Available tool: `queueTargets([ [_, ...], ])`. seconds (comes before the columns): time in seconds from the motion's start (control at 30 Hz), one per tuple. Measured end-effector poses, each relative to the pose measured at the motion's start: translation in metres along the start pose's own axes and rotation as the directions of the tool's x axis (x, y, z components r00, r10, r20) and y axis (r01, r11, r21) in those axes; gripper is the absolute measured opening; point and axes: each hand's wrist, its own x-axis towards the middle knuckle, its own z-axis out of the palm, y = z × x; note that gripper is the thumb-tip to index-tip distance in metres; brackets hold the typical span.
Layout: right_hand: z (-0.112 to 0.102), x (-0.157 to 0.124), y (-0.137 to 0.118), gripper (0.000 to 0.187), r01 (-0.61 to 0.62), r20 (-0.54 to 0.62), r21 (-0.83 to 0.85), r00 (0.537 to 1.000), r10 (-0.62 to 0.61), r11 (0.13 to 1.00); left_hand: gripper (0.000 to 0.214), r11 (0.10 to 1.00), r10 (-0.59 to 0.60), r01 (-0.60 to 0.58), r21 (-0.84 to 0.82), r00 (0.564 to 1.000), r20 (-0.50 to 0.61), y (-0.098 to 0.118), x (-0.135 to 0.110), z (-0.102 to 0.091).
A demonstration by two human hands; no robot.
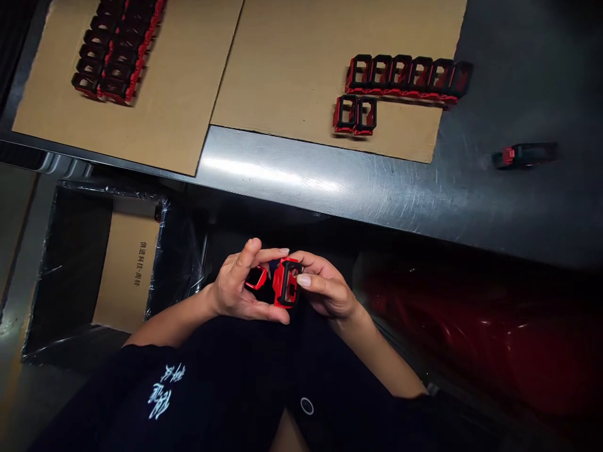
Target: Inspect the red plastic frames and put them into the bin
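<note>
A small red-and-black plastic frame (pixel 281 284) is held up between both hands, in front of the dark shirt. My left hand (pixel 238 285) pinches it at top and bottom with forefinger and thumb, another finger raised. Inside the curl of that hand sits a second red-and-black piece (pixel 255 278), partly hidden by the fingers. From the other side my right hand (pixel 330 289) grips the same frame, its thumb on the near face and its fingers mostly hidden behind it.
Beyond the hands runs a metal table (pixel 282 172) with cardboard sheets (pixel 282 81). Rows of similar frames (pixel 402 74) stand at right and far left (pixel 115 56). A dark-and-red object (pixel 522 155) lies on the metal. Below are a plastic-lined box (pixel 70 263) and red plastic-wrapped material (pixel 494 339).
</note>
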Motion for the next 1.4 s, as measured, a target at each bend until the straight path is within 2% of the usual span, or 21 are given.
queueTargets([
  [0.3,-0.005,0.002,0.004,0.042,-0.115,0.063,0.126,0.992,0.108,0.985,0.121,0.981,-0.165,0.162,-0.111,0.986,-0.02,-0.001,-0.006,-0.001],
  [0.5,-0.006,0.002,0.007,0.041,-0.094,0.075,0.09,0.993,0.087,0.991,0.122,0.977,-0.208,0.207,-0.051,0.978,-0.015,0.001,-0.007,-0.003],
  [0.6,-0.008,0.003,0.011,0.041,-0.064,0.071,0.045,0.996,0.061,0.997,0.126,0.984,-0.169,0.169,0.049,0.986,0.005,0.005,-0.002,-0.006],
  [0.73,-0.011,0.004,0.013,0.043,-0.087,0.065,0.057,0.994,0.083,0.995,0.13,0.973,-0.043,0.031,0.228,0.998,0.046,0.01,0.005,-0.007],
  [0.83,-0.012,0.004,0.014,0.044,-0.091,0.085,0.088,0.993,0.083,0.992,0.126,0.965,0.018,-0.033,0.261,0.998,0.06,0.012,0.007,-0.007],
  [0.9,-0.012,0.004,0.015,0.045,-0.084,0.091,0.096,0.993,0.076,0.992,0.126,0.968,0.014,-0.03,0.249,0.998,0.069,0.013,0.007,-0.008],
  [1.0,-0.013,0.004,0.016,0.042,-0.07,0.086,0.108,0.994,0.061,0.992,0.127,0.979,-0.097,0.078,0.191,0.991,0.091,0.015,0.007,-0.01],
  [1.1,-0.012,0.004,0.016,0.039,-0.071,0.085,0.135,0.995,0.06,0.988,0.123,0.966,-0.25,0.24,0.1,0.961,0.113,0.016,0.005,-0.012],
  [1.17,-0.011,0.004,0.015,0.039,-0.072,0.081,0.144,0.995,0.06,0.987,0.121,0.952,-0.307,0.304,0.04,0.944,0.122,0.014,0.003,-0.012],
  [1.27,-0.009,0.003,0.013,0.039,-0.049,0.045,0.132,0.998,0.043,0.99,0.117,0.947,-0.313,0.32,-0.022,0.937,0.156,0.008,-0.002,-0.011],
  [1.4,-0.003,0.003,0.008,0.037,-0.021,-0.042,0.061,0.999,0.023,0.998,0.109,0.965,-0.255,0.261,-0.004,0.947,0.196,0.0,-0.006,-0.008],
])
